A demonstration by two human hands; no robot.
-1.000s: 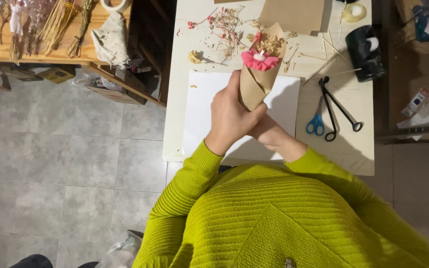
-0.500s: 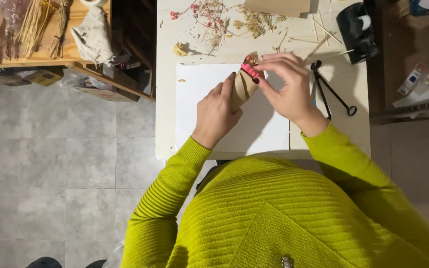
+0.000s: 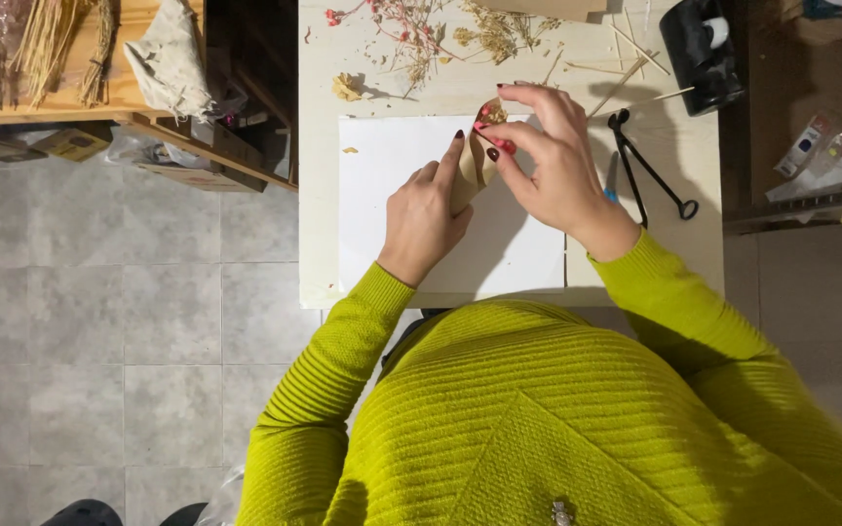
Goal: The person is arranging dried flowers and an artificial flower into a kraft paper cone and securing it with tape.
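Hands (image 3: 428, 216) mostly hide brown paper cone (image 3: 473, 161).

Grey stone tiles (image 3: 129, 321) cover the floor on the left, with pale grout lines between them. A pale wooden tabletop (image 3: 392, 58) stands in the middle, lit from above so that shadows fall to the right. At the far left a wooden shelf (image 3: 148, 107) carries bundles of dried straw (image 3: 46, 44). On the right stands darker brown furniture (image 3: 801, 88).
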